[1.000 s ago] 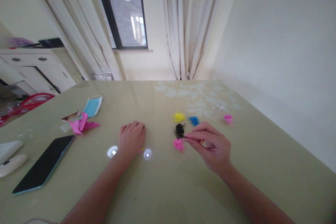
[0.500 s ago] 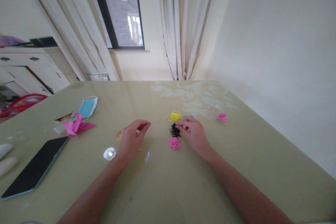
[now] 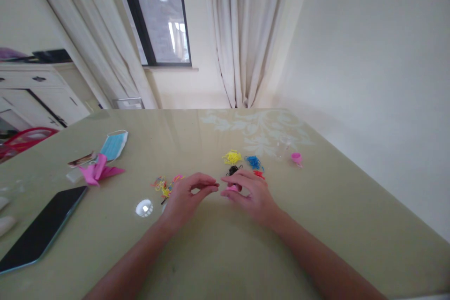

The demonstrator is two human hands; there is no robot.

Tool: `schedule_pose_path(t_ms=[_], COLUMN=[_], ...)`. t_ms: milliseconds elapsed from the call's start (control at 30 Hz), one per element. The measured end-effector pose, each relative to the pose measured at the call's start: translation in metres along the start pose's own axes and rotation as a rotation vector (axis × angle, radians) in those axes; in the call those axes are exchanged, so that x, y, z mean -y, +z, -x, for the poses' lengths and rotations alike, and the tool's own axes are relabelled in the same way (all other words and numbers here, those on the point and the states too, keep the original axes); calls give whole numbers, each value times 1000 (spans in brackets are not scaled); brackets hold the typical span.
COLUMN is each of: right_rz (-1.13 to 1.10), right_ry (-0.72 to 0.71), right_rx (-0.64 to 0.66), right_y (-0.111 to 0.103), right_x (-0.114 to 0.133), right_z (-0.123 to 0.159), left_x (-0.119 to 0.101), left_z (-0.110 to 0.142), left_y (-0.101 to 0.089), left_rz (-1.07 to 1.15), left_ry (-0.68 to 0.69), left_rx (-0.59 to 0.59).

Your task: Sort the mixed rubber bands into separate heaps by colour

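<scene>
My left hand is over the middle of the table, thumb and fingertips pinched together; whatever they hold is too small to make out. Facing it, my right hand has its thumb and forefinger apart with nothing visible between the tips. It hovers over a pink pile of small rubber bands, partly covering it. Just beyond lie a black pile, a yellow pile, a blue pile and a partly hidden red pile. Mixed-colour bands lie beside my left hand.
A round shiny clear-looking object sits left of my left forearm. Farther left are a dark tablet, a pink folded-looking piece and a blue face mask. A small pink cup stands at the right.
My right hand has moved from the black pile toward me, over the pink one, and its fingers have parted. My left hand has shifted right, close to it. The blue and red piles show more.
</scene>
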State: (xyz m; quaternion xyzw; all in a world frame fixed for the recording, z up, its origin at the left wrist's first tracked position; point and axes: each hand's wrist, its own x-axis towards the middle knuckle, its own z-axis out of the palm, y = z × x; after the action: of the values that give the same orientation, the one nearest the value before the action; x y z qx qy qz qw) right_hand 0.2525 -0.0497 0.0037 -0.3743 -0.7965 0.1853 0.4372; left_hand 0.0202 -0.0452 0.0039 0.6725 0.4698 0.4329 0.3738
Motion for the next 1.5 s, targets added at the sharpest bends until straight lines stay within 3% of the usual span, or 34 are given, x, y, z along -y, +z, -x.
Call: schedule_pose_path(t_ms=[133,367,600,833,933,1033,1067,1167,1300,1500], right_rz=[-69,-166,-187,-162,-211,-294,-314,-316,-271,-262], right_ry=[-20,38,4,-1,1,-5,-12,-28,-32,-33], right_rx=[-1,1,18,-69,-244,-385,-403,-406,-384,-374], right_y=[9,8,7,-1,-17,-34,-38,-43,-41,-38], right_x=[11,8,10,13,18,25,27,32,35,36], right_z=[3,2,1,-3,-6,-8,-9,-8,-6,-5], left_x=[0,4,-2,-1,5,15,18,27,33,34], left_z=[1,3,0,-1,-10,-20,-23,-25,-23,-23], left_y=[0,1,-1,-4,-22,-47,-54,-66,-67,-65], left_rz=[-12,32,92,81,-113,-575,-739,-998,-968,-993], left_ry=[20,27,-53,-24,-15,-105,-110,-136,-137,-140], left_rx=[46,63,94,141,-36,-260,-261,-104,52,76])
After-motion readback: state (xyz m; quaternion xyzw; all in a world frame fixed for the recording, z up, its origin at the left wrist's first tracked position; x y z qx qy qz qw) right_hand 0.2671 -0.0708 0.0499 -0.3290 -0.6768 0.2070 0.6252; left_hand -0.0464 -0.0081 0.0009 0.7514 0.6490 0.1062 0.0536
